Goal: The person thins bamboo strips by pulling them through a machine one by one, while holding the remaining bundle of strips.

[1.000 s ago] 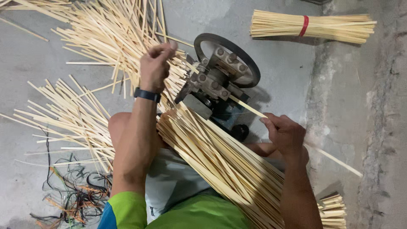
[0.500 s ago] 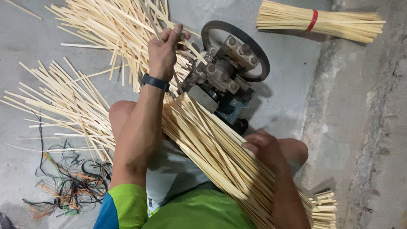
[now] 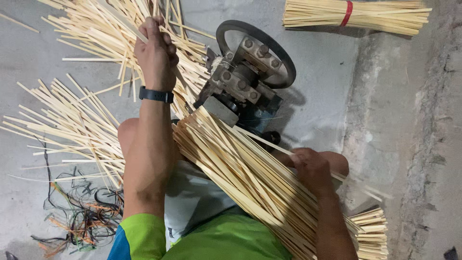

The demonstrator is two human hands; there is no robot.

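Fingertips of right hand (image 3: 313, 168) behind bamboo strips (image 3: 240, 168)

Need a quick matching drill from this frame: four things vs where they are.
Things:
1. left hand
2. right hand
3. tied bundle
4. tangled cords

Places:
A. floor at lower left, beside the green sleeve
B. gripping sticks in the loose pile at top left
C. top right of the floor, with a red band around it
D. on the long stick bundle below the wheeled machine

Pairs: 1-B, 2-D, 3-C, 4-A
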